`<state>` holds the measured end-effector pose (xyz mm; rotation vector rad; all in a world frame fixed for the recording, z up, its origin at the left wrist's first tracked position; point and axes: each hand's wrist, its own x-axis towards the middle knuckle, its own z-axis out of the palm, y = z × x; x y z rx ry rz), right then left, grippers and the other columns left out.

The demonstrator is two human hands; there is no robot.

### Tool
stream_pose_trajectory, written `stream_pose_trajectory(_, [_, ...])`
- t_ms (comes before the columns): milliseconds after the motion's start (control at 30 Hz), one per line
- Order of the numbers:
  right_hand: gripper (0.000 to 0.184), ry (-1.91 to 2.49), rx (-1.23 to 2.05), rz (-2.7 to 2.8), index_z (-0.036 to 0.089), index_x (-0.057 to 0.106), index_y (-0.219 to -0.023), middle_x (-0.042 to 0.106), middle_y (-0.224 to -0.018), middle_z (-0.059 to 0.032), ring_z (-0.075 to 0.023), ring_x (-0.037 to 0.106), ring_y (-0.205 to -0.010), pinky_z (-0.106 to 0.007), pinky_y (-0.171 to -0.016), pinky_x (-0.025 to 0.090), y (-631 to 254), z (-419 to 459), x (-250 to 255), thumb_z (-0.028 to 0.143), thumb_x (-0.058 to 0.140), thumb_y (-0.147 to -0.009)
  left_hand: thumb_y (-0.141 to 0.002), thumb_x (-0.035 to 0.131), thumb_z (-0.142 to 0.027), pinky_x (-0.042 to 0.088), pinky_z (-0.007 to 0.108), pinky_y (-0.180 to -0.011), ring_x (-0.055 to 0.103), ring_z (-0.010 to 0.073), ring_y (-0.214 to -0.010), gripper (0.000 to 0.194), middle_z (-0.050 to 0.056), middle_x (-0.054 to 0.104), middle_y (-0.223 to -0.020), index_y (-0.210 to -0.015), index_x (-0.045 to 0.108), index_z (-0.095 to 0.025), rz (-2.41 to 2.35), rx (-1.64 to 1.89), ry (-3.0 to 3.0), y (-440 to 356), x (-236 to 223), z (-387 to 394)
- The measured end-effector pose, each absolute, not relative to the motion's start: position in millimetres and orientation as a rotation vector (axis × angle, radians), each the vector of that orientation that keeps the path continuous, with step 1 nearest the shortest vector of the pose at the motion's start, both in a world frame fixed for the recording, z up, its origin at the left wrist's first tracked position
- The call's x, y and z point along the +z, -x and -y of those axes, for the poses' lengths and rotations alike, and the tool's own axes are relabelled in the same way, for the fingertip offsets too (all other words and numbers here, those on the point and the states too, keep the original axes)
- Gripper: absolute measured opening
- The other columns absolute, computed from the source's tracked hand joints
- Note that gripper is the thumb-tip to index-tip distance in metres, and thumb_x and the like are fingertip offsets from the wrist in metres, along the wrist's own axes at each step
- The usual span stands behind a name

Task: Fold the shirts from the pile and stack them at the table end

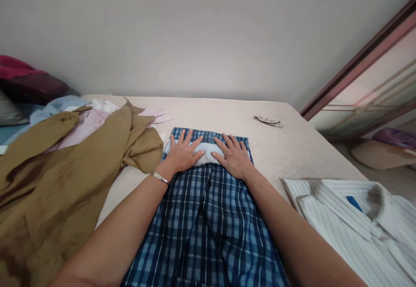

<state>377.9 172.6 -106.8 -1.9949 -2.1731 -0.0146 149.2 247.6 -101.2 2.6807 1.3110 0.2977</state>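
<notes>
Left hand (183, 154) and right hand (234, 159) resting flat across the pale band (207, 156) of a blue plaid garment (214, 204), fingers (188, 137) spreading apart, released, garment lying on a cream bed (211, 113) between brown cloth (81, 165) and a striped shirt (344, 222)

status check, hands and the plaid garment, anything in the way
Left hand and right hand spread flat on plaid garment. Pale band showing between hands. Nothing else seen on it; brown cloth close at left.

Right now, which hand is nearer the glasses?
Right. The right hand rests on the plaid garment, left of the glasses and nearer the camera; the left hand lies farther left on it.
</notes>
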Motion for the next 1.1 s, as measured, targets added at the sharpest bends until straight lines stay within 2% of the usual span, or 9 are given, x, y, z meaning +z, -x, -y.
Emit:
stream_pose_trajectory(167, [0.073, 2.069, 0.335, 2.178, 0.029, 0.029, -0.160, 0.017, -0.169, -0.0081, -0.0357, 0.013, -0.154, -0.061, -0.120, 0.014, -369, -171, -71, 0.069, 0.029, -0.099, -0.098, 0.033, -0.063, 0.008, 0.073, -0.114, 0.009, 0.0415, -0.154, 0.070, 0.014, 0.012, -0.169, -0.160, 0.027, -0.031, -1.337, 0.034, -2.567, -147, -71, -232])
stream_pose_trajectory(267, [0.068, 1.980, 0.603, 2.187, 0.023, 0.034, -0.158, 0.029, -0.165, -0.0086, -0.0284, 0.025, -0.152, -0.049, -0.122, 0.020, -372, -143, -29, 0.061, 0.022, -0.102, -0.100, 0.035, -0.054, 0.015, 0.069, -0.116, 0.017, 0.0382, -0.153, 0.063, 0.017, 0.022, -0.166, -0.155, 0.036, -0.024, -1.325, -0.009, -2.589, -126, -45, -186])
stream_pose_trajectory(400, [0.062, 1.797, 0.519, 2.066, 0.018, 0.042, -0.151, 0.049, -0.153, -0.0116, -0.0238, 0.045, -0.140, -0.040, -0.116, 0.032, -379, -41, 7, 0.054, 0.024, -0.104, -0.099, 0.040, -0.034, 0.027, 0.057, -0.116, 0.037, 0.0335, -0.143, 0.037, 0.018, 0.049, -0.150, -0.122, 0.063, -0.017, -1.330, 0.092, -2.758, -76, -17, -78])
stream_pose_trajectory(467, [0.055, 1.887, 0.481, 2.016, 0.014, 0.051, -0.141, 0.060, -0.140, -0.0150, -0.0252, 0.055, -0.129, -0.039, -0.108, 0.040, -373, 24, 14, 0.049, 0.031, -0.104, -0.099, 0.038, -0.033, 0.042, 0.047, -0.103, 0.057, 0.0293, -0.117, 0.032, 0.016, 0.064, -0.120, -0.103, 0.065, -0.017, -1.368, 0.022, -2.728, -56, -7, -19])
stream_pose_trajectory(533, [0.044, 2.096, 0.447, 1.968, 0.014, 0.060, -0.123, 0.069, -0.118, -0.0156, -0.0263, 0.066, -0.108, -0.038, -0.093, 0.048, -355, 82, 17, 0.045, 0.035, -0.103, -0.098, 0.040, -0.034, 0.047, 0.044, -0.092, 0.059, 0.0280, -0.101, 0.028, 0.012, 0.064, -0.104, -0.099, 0.063, -0.019, -1.424, -0.035, -2.697, -46, -3, 32])
stream_pose_trajectory(633, [0.035, 2.221, 0.454, 2.043, 0.019, 0.061, -0.106, 0.069, -0.103, -0.0108, -0.0254, 0.068, -0.089, -0.034, -0.075, 0.049, -318, 139, 17, 0.051, 0.050, -0.097, -0.088, 0.051, -0.026, 0.046, 0.043, -0.088, 0.056, 0.0299, -0.102, 0.019, 0.012, 0.060, -0.105, -0.103, 0.061, -0.020, -1.523, -0.065, -2.694, -45, -5, 80])
stream_pose_trajectory(733, [0.031, 2.174, 0.417, 2.259, 0.020, 0.061, -0.105, 0.065, -0.107, -0.0112, -0.0281, 0.066, -0.095, -0.035, -0.074, 0.050, -285, 157, 11, 0.044, 0.066, -0.085, -0.079, 0.055, -0.013, 0.047, 0.041, -0.086, 0.055, 0.0298, -0.105, 0.029, 0.013, 0.058, -0.108, -0.107, 0.060, -0.019, -1.617, -0.087, -2.682, -49, -14, 94])
stream_pose_trajectory(867, [0.028, 2.183, 0.306, 2.448, 0.017, 0.063, -0.107, 0.063, -0.110, -0.0168, -0.0299, 0.063, -0.098, -0.037, -0.075, 0.051, -262, 153, -2, 0.021, 0.062, -0.079, -0.075, 0.055, -0.002, 0.049, 0.037, -0.082, 0.056, 0.0276, -0.104, 0.038, 0.012, 0.059, -0.108, -0.108, 0.060, -0.019, -1.688, -0.164, -2.647, -49, -19, 91])
stream_pose_trajectory(1100, [0.032, 2.211, 0.363, 2.495, 0.014, 0.066, -0.109, 0.065, -0.109, -0.0163, -0.0285, 0.069, -0.089, -0.038, -0.072, 0.052, -268, 145, -6, 0.009, 0.055, -0.079, -0.081, 0.047, 0.001, 0.050, 0.036, -0.080, 0.061, 0.0260, -0.099, 0.034, 0.012, 0.063, -0.106, -0.104, 0.062, -0.019, -1.729, -0.212, -2.593, -40, -17, 87])
